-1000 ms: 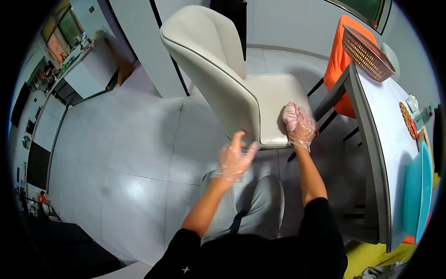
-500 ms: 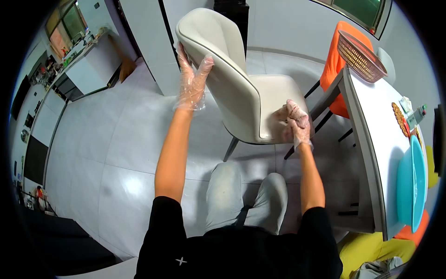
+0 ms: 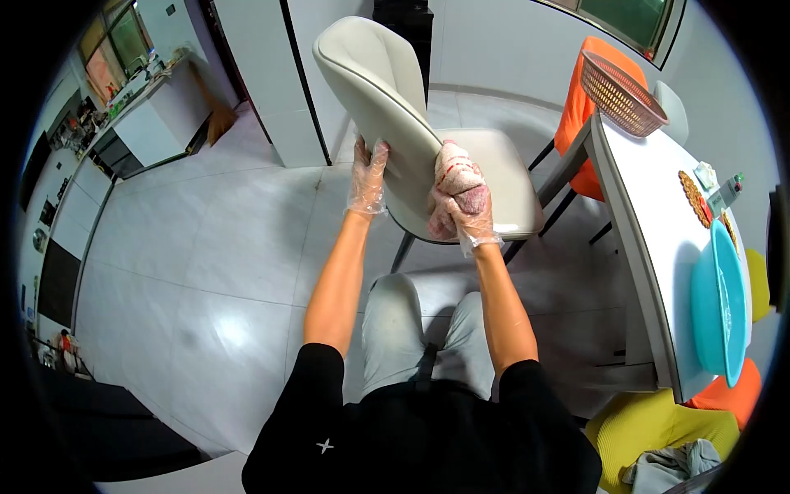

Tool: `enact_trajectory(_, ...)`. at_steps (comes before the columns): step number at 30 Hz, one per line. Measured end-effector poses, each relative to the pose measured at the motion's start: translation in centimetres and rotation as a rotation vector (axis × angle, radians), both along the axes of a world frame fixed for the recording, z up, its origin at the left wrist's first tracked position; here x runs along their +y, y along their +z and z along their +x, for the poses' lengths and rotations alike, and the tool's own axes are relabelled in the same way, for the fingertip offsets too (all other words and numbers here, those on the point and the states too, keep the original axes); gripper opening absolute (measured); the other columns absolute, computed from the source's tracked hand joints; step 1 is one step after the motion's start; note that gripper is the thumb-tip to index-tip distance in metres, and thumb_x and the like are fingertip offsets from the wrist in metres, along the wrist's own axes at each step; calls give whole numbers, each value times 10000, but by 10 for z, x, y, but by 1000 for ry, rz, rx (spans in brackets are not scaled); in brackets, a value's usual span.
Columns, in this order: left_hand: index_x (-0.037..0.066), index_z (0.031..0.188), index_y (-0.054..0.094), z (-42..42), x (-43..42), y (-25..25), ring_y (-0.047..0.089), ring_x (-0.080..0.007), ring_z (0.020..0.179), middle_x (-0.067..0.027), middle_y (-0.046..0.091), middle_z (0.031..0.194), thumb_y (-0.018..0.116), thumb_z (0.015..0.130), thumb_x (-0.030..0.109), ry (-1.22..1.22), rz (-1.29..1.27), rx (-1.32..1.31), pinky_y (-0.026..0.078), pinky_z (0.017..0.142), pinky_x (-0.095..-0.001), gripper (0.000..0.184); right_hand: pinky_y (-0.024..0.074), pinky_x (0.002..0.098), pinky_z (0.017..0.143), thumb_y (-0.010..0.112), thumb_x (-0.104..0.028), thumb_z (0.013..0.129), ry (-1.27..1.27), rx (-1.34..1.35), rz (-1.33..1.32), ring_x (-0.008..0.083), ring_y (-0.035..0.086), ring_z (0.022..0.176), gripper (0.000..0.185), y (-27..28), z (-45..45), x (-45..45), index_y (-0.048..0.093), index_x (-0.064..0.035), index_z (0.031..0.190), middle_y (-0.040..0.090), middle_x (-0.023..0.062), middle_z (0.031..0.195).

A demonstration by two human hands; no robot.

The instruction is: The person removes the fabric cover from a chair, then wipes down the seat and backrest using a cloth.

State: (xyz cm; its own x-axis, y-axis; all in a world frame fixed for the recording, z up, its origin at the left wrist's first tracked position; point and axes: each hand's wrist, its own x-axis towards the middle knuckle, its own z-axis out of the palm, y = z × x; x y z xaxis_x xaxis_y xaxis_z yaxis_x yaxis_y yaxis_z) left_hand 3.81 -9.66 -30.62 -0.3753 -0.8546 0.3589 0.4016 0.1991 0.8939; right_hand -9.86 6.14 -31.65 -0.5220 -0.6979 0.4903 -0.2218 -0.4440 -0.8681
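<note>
A cream padded chair [image 3: 395, 132] stands side-on in front of me, with its seat to the right. My left hand [image 3: 368, 179], in a clear plastic glove, lies against the lower rear of the backrest with its fingers stretched and thumb apart. A damp-looking pinkish-white cloth with red marks [image 3: 459, 177] is bunched in my right hand [image 3: 477, 221], which is also gloved. The cloth is at the backrest's near side edge, above the seat, and hides part of that edge. Whether it presses on the chair is hard to tell.
To the right, a white table [image 3: 658, 214] carries a brown woven basket [image 3: 621, 95], a turquoise basin [image 3: 717, 309] and a bottle [image 3: 726, 195]. An orange chair [image 3: 568, 123] stands behind it. A yellow chair [image 3: 650, 428] holds a grey cloth [image 3: 675, 463]. A broom [image 3: 218, 115] leans far left.
My left hand has slid down from the backrest's upper edge to its lower rear. My right hand has moved the cloth left and up, from over the seat to the backrest's side edge.
</note>
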Motion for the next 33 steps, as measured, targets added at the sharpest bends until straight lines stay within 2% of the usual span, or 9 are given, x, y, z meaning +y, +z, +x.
enact_trajectory(9, -40, 1585, 129, -16, 84, -7, 378, -312, 1412, -228, 340, 1555, 773, 871, 410, -62, -184, 25, 292, 1173, -389, 1061, 493, 302, 923, 852, -102, 711, -219, 384, -70, 198, 627, 1005, 460, -11, -41, 64, 641, 11, 1104, 647, 84, 1118)
enact_trajectory(13, -47, 1588, 47, -34, 153, -15, 369, -338, 1419, -261, 311, 1563, 745, 890, 400, -76, -318, -6, 278, 1186, -412, 1083, 515, 318, 824, 800, -27, 737, -405, -122, -267, 163, 607, 902, 253, -60, -56, 106, 659, 0, 946, 636, 56, 975)
enact_trajectory(19, -67, 1576, 99, -52, 234, -18, 293, -411, 1476, -334, 245, 1583, 738, 879, 445, -110, -638, -240, 259, 1200, -461, 1076, 490, 370, 1022, 633, 63, 824, -650, -280, -594, 212, 631, 1088, 202, -32, -74, 144, 679, 34, 1019, 658, 135, 1122)
enact_trajectory(22, -60, 1521, 317, -49, 216, -22, 418, -360, 1416, -282, 440, 1493, 711, 913, 403, -356, -446, -217, 314, 1179, -445, 859, 477, 359, 1003, 636, 56, 826, -762, -278, -514, 210, 603, 1021, 65, -37, -80, 154, 644, 25, 882, 644, 119, 1008)
enact_trajectory(23, -42, 1326, 560, -47, 203, -23, 570, -358, 1270, -245, 604, 1330, 682, 926, 424, -379, -192, -136, 434, 1081, -429, 626, 482, 355, 976, 645, 55, 822, -834, -120, -461, 204, 594, 966, 45, -39, -79, 157, 622, 18, 835, 633, 110, 965)
enact_trajectory(26, 10, 1026, 628, -52, 115, -12, 568, -205, 828, -108, 646, 965, 557, 1015, 381, 48, -45, 58, 477, 777, -343, 378, 485, 311, 844, 716, 30, 816, -1012, 171, -218, 164, 539, 806, 164, -47, -72, 162, 568, -10, 757, 588, 48, 851)
enact_trajectory(28, 1, 1092, 577, -66, 43, 10, 531, -170, 876, -78, 600, 994, 509, 1027, 436, 337, -207, 99, 450, 775, -320, 446, 483, 292, 840, 788, -53, 803, -1094, 293, -122, 159, 580, 868, 216, -66, -75, 162, 610, -15, 919, 621, 34, 931)
enact_trajectory(31, 29, 1296, 543, -111, -57, 43, 554, -209, 1118, -126, 567, 1219, 432, 1026, 550, 99, -196, 254, 447, 959, -342, 597, 489, 358, 962, 906, -268, 724, -1102, 98, 9, 226, 644, 1034, 628, -66, -65, 158, 588, -32, 1211, 663, 94, 1115)
enact_trajectory(33, 51, 1320, 545, -134, -82, 72, 572, -231, 1183, -125, 597, 1265, 442, 998, 606, -142, -95, 351, 449, 1028, -362, 650, 496, 344, 942, 897, -236, 740, -1106, 62, 36, 200, 641, 996, 550, -53, -62, 156, 609, -36, 1163, 666, 72, 1084)
